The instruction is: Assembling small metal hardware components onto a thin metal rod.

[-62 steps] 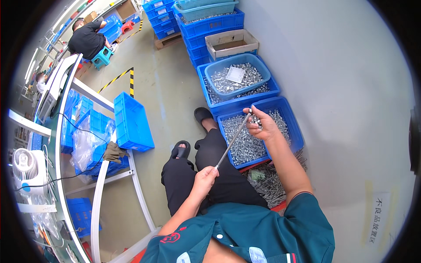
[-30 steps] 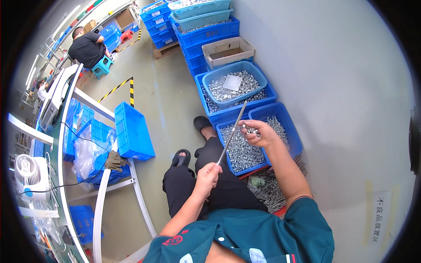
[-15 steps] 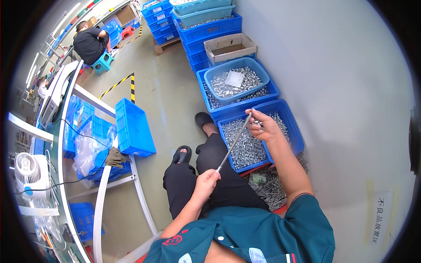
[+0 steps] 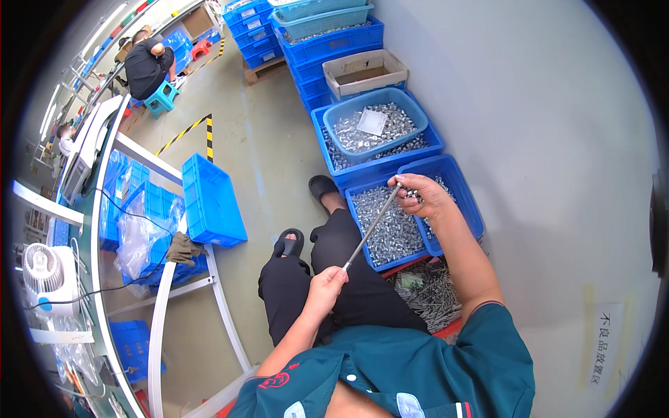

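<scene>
A long thin metal rod slants across in front of me, from my lap up toward the right. My left hand is closed round its lower, thicker end. At the upper tip my right hand has thumb and forefinger pinched together, at what looks like a small metal nut. Several more small metal nuts lie in its curled fingers. Below that hand stands a blue crate heaped with small silvery metal parts. Many metal rods lie in a red-edged container beside my right leg.
Beyond the crate, a light blue basket of metal parts sits in another blue crate. Farther back are an open carton and stacked blue crates. At left are a workbench frame and a fan. A person sits far left.
My right hand has shifted slightly, its fingers curling closer round the rod's tip and the nuts. The left hand keeps its hold almost in place. The far person has leaned a little.
</scene>
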The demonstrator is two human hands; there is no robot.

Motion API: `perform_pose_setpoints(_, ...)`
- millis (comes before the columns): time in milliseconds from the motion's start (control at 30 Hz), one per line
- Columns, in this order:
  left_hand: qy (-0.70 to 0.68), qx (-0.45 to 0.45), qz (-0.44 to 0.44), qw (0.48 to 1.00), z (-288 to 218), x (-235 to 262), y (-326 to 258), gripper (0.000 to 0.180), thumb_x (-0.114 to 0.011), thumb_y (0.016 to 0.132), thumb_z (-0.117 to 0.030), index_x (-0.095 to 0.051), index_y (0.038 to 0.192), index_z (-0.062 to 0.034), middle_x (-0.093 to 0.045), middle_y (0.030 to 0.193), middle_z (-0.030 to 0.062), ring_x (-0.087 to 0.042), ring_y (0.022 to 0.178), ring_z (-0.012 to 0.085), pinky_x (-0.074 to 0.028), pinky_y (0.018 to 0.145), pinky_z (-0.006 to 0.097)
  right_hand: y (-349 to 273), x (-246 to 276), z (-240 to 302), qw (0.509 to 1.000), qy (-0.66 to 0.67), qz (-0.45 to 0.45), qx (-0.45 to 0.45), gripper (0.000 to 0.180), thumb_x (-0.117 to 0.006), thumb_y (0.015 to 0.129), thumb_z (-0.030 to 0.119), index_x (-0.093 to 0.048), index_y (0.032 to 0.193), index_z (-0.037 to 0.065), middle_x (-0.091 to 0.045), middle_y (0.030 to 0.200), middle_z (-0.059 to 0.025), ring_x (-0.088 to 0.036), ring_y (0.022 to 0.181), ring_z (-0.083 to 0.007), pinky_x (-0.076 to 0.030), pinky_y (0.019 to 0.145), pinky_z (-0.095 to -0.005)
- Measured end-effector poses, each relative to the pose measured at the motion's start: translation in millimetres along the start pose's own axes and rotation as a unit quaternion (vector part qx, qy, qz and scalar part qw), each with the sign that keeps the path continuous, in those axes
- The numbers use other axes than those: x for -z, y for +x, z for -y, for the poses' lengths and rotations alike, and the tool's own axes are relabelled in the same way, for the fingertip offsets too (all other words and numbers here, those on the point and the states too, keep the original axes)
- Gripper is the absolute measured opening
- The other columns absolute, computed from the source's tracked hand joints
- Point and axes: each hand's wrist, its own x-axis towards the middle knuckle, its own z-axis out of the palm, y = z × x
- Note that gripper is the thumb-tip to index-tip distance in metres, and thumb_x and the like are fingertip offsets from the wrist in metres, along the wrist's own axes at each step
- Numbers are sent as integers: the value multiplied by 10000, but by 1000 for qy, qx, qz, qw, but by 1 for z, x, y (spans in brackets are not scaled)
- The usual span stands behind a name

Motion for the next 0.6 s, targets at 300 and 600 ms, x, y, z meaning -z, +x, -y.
perform_pose_setpoints(300, 7, 1, 2, 1000, -1, -4, 1, 209, -497, 896, -198, -546, 758, -48, -366, 528, -73, -288, 444, 12, -210, 397, 186, -2, 8, 1, 1000, -1, 31, 2, 186, -514, 889, 202, -548, 930, 24, -482, 632, -10, -367, 428, -52, -243, 344, -158)
perform_pose_setpoints(600, -97, 75, 61, 991, -15, -13, 4, 244, -452, 924, -248, -499, 782, -56, -317, 492, -55, -225, 386, 28, -166, 362, 192, -7, -12, -12, 986, 127, 76, 71, 278, -467, 918, 263, -574, 983, 15, -486, 637, -26, -394, 445, -53, -274, 343, -149)
